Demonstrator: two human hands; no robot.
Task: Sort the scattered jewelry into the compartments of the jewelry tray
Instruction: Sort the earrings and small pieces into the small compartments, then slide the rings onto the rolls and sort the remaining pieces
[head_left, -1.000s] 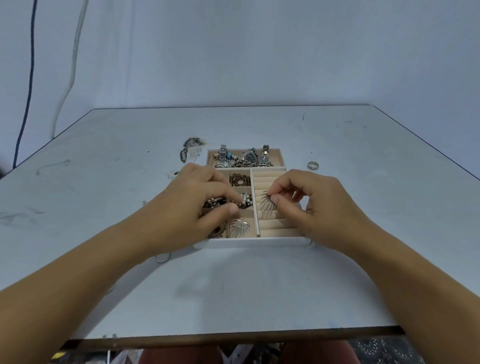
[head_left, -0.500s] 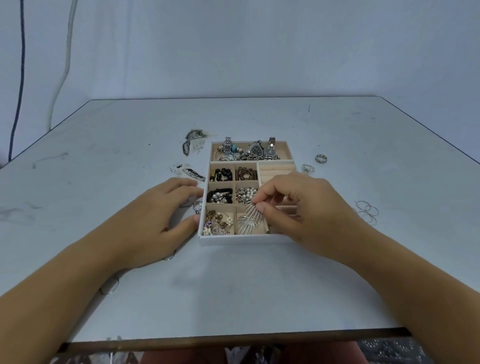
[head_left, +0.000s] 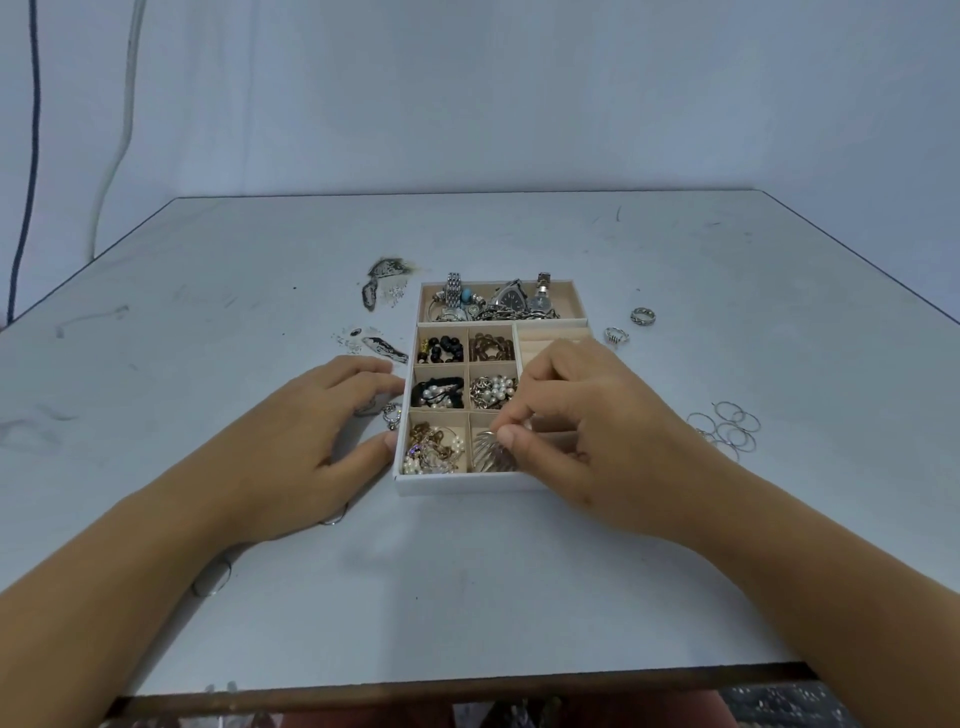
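Observation:
The jewelry tray (head_left: 457, 484) sits mid-table, its small compartments filled with beads, pearls and chains, and watches along the back section. My right hand (head_left: 582, 441) is over the tray's near right part and pinches a silver fan-shaped earring (head_left: 491, 451) at the near middle compartment. My left hand (head_left: 322, 436) lies flat on the table with its thumb touching the tray's left wall. Loose rings (head_left: 642, 315) and thin hoops (head_left: 730, 426) lie right of the tray. Silver earrings (head_left: 382, 275) lie left of it.
A small ring (head_left: 390, 414) lies between my left fingers and the tray. Thin hoops (head_left: 213, 577) rest beside my left forearm. The table's front edge (head_left: 467, 691) is close below. Cables (head_left: 31, 156) hang on the wall at far left.
My right hand carried the fan earring from the ring-roll section to the near middle compartment. My left hand left the tray and settled on the table beside it.

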